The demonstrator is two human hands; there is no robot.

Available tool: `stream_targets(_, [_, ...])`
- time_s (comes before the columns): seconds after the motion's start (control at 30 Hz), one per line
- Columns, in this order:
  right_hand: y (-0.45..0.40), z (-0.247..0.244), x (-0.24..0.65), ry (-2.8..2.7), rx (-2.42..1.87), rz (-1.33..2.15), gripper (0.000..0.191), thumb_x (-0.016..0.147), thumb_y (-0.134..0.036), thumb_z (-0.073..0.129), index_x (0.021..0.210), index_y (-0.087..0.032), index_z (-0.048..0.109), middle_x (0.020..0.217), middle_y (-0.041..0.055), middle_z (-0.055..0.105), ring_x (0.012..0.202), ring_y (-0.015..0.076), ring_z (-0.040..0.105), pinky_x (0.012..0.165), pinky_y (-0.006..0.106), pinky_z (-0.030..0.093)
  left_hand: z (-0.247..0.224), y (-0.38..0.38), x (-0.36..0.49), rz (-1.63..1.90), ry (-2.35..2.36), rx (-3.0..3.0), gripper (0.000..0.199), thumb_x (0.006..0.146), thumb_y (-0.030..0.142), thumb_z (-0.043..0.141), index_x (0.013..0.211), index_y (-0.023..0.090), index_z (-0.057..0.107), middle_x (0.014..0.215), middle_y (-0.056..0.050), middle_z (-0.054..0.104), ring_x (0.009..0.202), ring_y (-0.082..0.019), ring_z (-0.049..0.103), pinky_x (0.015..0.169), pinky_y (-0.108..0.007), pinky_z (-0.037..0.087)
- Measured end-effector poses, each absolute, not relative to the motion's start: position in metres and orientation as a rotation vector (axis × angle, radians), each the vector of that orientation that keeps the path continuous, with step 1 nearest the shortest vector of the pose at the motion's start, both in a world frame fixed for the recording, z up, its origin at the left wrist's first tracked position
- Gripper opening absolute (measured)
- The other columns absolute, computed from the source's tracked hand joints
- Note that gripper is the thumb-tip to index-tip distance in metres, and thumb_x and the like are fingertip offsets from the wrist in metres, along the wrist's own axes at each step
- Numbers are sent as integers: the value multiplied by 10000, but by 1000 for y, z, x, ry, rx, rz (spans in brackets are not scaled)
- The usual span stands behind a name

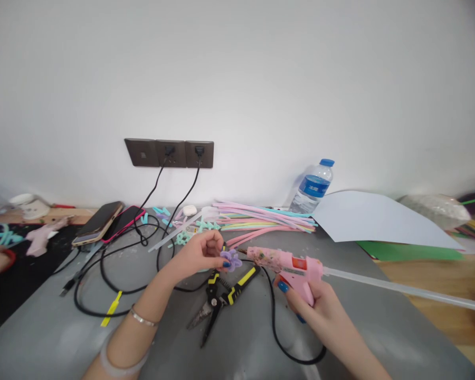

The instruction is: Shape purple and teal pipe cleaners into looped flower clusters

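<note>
On the grey bench (174, 343), black-and-yellow metal pliers (214, 302) are laid with handles spread. Just behind these handles, a small fuzzy purple flower (231, 260) is pinched by the left hand (203, 250). Right of the pliers, a pink plastic glue gun (275, 257) is gripped by the right hand (319, 306); its long translucent glue stick (399, 287) is cut off. Left of the pliers, black cables (144, 242) are looped; behind, fuzzy pastel stems (261, 216) are heaped. Whether flower and gun are touching cannot be told.

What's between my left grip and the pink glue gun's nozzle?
In the head view, the purple flower pinched in your left grip lies there, by the nozzle of the pink glue gun; whether flower and nozzle touch is unclear.
</note>
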State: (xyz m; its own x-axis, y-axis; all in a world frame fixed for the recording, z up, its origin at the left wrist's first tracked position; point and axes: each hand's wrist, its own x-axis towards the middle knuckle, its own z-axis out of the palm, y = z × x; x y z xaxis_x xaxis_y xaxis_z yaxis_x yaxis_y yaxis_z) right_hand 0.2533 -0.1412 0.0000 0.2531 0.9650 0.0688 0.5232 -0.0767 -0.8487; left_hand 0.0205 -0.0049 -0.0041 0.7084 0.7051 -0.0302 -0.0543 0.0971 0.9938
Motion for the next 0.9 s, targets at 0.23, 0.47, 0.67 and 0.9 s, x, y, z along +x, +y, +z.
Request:
stream_targets(0.23, [-141,-4,270,-1257,-1518,900,408,831,-539,563,882,-140,634,471,-37,458,408,116,407,435,243,347,-5,-4,20,632,594,1390,331,685,227,786,770,177,469,654,42,606,605,-126,656,578,-214,503])
stream_targets(0.47, [-140,-11,321,-1020,-1467,1014,453,856,-584,508,972,-157,605,553,32,599,373,134,450,406,269,336,-9,-2,19,668,654,1427,320,686,228,775,766,179,470,679,51,559,653,-138,660,610,-236,515])
stream_targets(0.67, [-150,-21,358,-750,-1788,1052,403,833,-561,564,676,-194,614,430,-13,453,366,121,405,359,228,273,-13,3,18,708,699,1504,281,672,197,766,746,167,496,752,31,556,655,-95,583,603,-204,469])
stream_targets(0.9, [-145,-32,396,-1024,-2044,823,478,841,-544,501,499,-215,561,432,54,533,352,147,481,404,293,356,-13,11,15,833,747,1488,224,686,214,733,760,166,527,685,39,564,622,-108,590,592,-212,465])
